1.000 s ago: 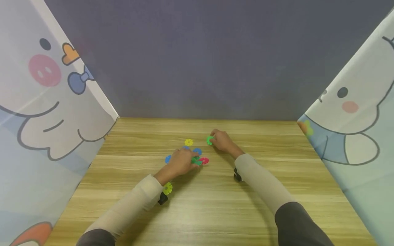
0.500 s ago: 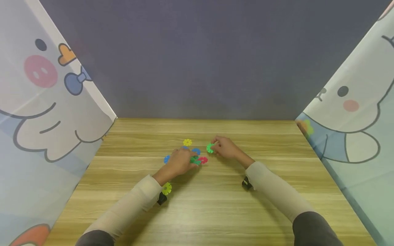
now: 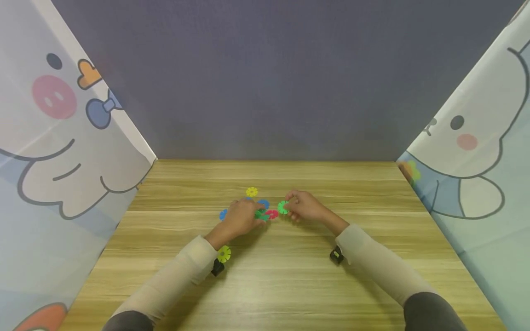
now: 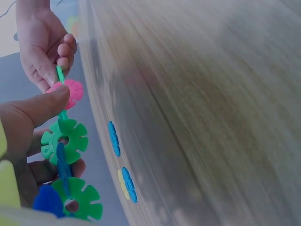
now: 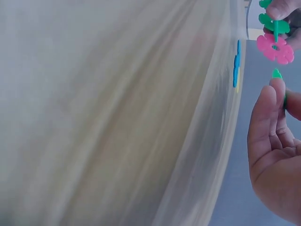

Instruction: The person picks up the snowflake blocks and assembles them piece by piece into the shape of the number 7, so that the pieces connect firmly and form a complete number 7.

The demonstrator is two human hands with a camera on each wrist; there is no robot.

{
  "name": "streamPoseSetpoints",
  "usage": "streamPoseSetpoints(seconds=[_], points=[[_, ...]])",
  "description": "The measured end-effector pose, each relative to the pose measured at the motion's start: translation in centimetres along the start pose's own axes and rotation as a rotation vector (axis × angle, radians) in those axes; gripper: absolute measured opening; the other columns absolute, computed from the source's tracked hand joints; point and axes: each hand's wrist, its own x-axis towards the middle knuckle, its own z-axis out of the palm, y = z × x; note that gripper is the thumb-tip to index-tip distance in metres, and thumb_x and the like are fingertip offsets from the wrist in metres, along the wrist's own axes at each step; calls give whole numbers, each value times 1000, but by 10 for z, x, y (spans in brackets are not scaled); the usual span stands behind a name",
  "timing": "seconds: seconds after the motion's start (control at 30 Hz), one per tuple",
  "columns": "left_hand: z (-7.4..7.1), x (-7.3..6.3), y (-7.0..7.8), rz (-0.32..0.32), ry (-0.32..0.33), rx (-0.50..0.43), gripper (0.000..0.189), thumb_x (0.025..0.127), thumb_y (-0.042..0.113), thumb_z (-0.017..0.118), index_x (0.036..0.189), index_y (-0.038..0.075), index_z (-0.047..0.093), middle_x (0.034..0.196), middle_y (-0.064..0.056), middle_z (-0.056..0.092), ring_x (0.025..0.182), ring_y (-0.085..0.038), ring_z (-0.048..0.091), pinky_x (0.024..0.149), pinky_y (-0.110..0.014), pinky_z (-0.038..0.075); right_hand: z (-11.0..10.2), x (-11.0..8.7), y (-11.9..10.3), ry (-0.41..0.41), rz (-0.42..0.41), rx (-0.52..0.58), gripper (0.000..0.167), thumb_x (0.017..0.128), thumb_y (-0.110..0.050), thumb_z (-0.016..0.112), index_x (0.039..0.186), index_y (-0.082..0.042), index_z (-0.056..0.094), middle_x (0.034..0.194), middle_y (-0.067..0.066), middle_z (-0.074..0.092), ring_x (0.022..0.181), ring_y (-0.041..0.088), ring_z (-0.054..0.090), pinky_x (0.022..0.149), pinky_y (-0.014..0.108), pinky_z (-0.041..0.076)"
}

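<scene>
A booth-like space, screened on three sides: a wood-grain worktop (image 3: 273,285) runs back to a plain grey panel (image 3: 265,82), between a left sheet (image 3: 33,248) and a right sheet (image 3: 488,253), both printed with large cartoon animals (image 3: 476,110); what lies beyond cannot be told

We look across a wood-grained tabletop (image 3: 290,289) to a plain dark grey wall (image 3: 265,82), flanked by a left panel (image 3: 45,253) and a right panel (image 3: 492,257), both pale and printed with large cartoon animals (image 3: 480,110), all under soft light.
</scene>
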Motion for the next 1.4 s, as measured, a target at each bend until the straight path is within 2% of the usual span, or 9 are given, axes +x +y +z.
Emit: streamPoseSetpoints(seconds=[0.4, 0.57, 0.67, 0.83, 0.97, 1.17, 1.4], points=[[0, 0, 0, -9, 7, -22, 52, 86, 40, 81, 131, 16, 70, 126, -9, 72, 119, -35, 66, 102, -62, 51, 10, -9, 2, -3, 21, 106, 36, 100, -17, 64, 128, 0, 53, 91, 23, 73, 65, 16, 67, 61, 29, 61], [-2, 0, 2, 4, 34, -20, 51, 86, 39, 82, 129, 14, 70, 124, -10, 74, 117, -36, 67, 101, -62, 52, 15, -10, 4, 11, 7, 182, 36, 100, -12, 63, 129, 5, 50, 90, 24, 72, 64, 13, 67, 62, 29, 62], [-3, 0, 2, 23, 61, -11, 50, 85, 40, 82, 127, 14, 72, 117, -10, 76, 111, -35, 69, 98, -60, 54, 18, -11, 2, 27, 16, 225, 36, 100, -9, 61, 129, 7, 48, 89, 24, 72, 62, 12, 67, 61, 28, 62], [-4, 0, 1, 46, 111, 13, 49, 85, 42, 82, 124, 14, 74, 108, -11, 78, 103, -34, 72, 94, -55, 57, 22, -12, -2, 46, 23, 301, 32, 101, -6, 60, 127, 6, 45, 86, 22, 72, 62, 12, 68, 61, 26, 62], [-3, 0, -1, 60, 123, 40, 48, 85, 42, 82, 123, 14, 75, 103, -12, 79, 98, -32, 73, 93, -53, 58, 24, -11, -5, 29, 10, 336, 30, 101, -3, 59, 124, 7, 44, 85, 21, 72, 61, 11, 67, 60, 25, 62], [-2, -1, -3, 76, 135, 25, 49, 84, 40, 83, 124, 13, 74, 105, -13, 78, 97, -33, 73, 95, -55, 57, 25, -11, -8, 10, 23, 359, 28, 101, -1, 58, 124, 7, 44, 86, 21, 72, 61, 11, 68, 61, 23, 61], [1, -2, -3, 72, 130, 18, 51, 84, 42, 82, 125, 14, 74, 108, -11, 78, 98, -31, 72, 99, -55, 56, 31, -11, -8, 39, 53, 416, 25, 100, 2, 58, 122, 7, 46, 77, 9, 71, 59, 10, 67, 60, 23, 61]])
